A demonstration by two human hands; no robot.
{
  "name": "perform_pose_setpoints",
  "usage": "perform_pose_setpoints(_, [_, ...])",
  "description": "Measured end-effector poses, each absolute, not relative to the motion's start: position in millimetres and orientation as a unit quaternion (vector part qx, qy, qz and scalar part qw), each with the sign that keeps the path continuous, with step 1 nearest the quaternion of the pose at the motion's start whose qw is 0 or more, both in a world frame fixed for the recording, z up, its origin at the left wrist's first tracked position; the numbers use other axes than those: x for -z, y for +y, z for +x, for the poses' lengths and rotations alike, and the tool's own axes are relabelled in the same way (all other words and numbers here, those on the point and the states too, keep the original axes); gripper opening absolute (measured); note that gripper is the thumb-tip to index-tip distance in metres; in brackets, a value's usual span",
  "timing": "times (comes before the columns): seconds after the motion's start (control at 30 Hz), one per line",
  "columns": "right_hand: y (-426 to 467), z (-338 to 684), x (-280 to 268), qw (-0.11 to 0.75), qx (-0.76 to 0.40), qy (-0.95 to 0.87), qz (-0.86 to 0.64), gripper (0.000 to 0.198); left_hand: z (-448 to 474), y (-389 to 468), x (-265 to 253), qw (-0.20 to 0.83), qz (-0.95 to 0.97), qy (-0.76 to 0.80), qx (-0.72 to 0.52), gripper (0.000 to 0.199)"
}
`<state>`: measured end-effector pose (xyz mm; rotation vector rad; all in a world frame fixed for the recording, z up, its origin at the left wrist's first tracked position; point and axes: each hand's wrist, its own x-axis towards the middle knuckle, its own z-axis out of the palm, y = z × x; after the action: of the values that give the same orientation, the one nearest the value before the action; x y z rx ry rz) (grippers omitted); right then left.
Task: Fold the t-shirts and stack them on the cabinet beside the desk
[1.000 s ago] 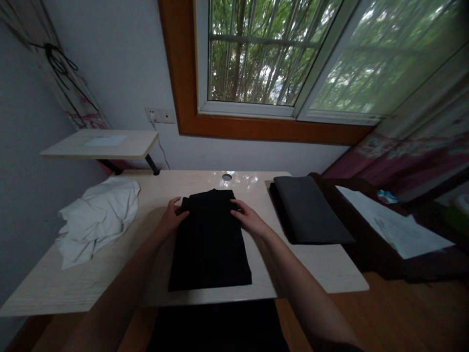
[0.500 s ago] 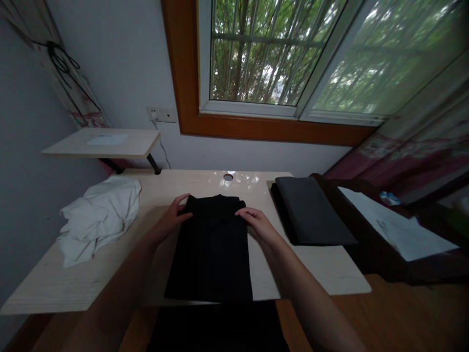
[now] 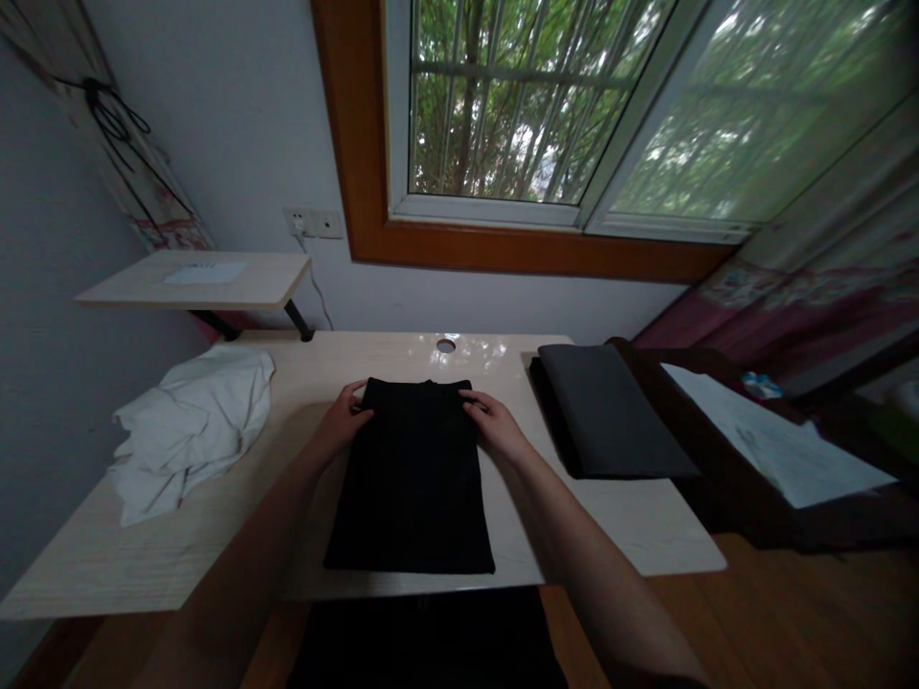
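A folded black garment (image 3: 413, 478) lies in a neat rectangle on the desk in front of me; its exact kind does not show. At its far left corner, my left hand (image 3: 346, 418) pinches the edge, thumb on top and fingers curled around the side. My right hand (image 3: 492, 421) grips the far right corner in the same way, with some fingertips hidden by the cloth. The garment's near edge lies close to the front edge of the desk.
On the pale wooden desk (image 3: 610, 517), a crumpled white cloth (image 3: 190, 421) lies at left below a small raised shelf (image 3: 193, 277). At right lies a dark grey folder-like stack (image 3: 610, 411). Beyond it, a paper sheet (image 3: 775, 440) rests on a dark surface.
The garment's near edge has shifted slightly away from me and its far right corner looks neater. My right hand has moved a little forward and turned around that corner.
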<state>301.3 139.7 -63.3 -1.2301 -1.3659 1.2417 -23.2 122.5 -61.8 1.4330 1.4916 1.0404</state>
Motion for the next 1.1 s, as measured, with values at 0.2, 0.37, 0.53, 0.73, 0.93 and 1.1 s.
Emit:
perform_pose_setpoints(0.2, [148.6, 300.9, 55.6, 0.469, -0.412, -0.603, -0.497, 0.047, -25.8, 132.5, 64.5, 0.338, 0.56, 0.619, -0.434, 0.064])
perform_pose_setpoints(0.37, [146.3, 302.1, 57.9, 0.388, -0.201, -0.702, -0.562, 0.044, -16.0, 125.3, 63.0, 0.109, 0.668, 0.638, -0.368, 0.057])
perform_pose_setpoints(0.53, [117.7, 271.1, 46.9, 0.308, -0.059, -0.793, -0.523, 0.047, 19.5, 98.3, 51.9, -0.038, 0.824, 0.522, -0.216, 0.05])
perform_pose_setpoints(0.73, [94.3, 235.6, 61.4, 0.19, -0.032, -0.853, -0.486, 0.054, 44.1, 86.8, 68.1, -0.029, 0.844, 0.524, -0.113, 0.052])
perform_pose_setpoints(0.93, [99.0, 256.9, 71.8, 0.14, -0.015, -0.836, -0.53, 0.061, 22.3, 89.3, 70.3, -0.031, 0.822, 0.561, -0.092, 0.056])
perform_pose_setpoints(1.1, [104.3, 288.9, 73.2, 0.109, -0.008, -0.812, -0.573, 0.061, 1.1, 85.5, 69.4, -0.027, 0.793, 0.606, -0.062, 0.057])
